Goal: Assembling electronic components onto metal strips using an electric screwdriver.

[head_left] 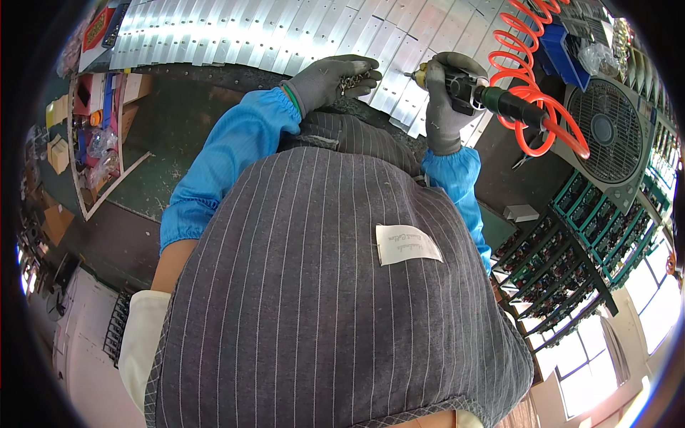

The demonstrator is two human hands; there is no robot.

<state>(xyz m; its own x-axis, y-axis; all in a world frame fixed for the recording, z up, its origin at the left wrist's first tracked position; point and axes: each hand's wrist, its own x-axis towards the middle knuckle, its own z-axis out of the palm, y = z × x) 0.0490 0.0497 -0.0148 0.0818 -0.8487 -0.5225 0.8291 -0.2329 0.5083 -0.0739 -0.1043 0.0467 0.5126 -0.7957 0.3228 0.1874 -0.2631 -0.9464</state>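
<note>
My left hand (325,84), in a grey glove and blue sleeve cover, is cupped at the near edge of the bench. Several small brassy screws (351,83) lie in its palm and against its curled fingers. My right hand (444,118), gloved the same way, grips an air screwdriver (467,91). The tool's bit points left, toward my left hand, and stays apart from it. Beneath and beyond both hands, long silvery metal strips (271,28) lie side by side; small holes show along some. Whether the bit touches any strip, I cannot tell.
A red coiled air hose (515,57) runs from the tool up to the far right. At the right stand a fan (605,132), a blue bin (565,53) and green racks (571,246) of small parts. Shelving (77,153) with boxes and bags is at the left.
</note>
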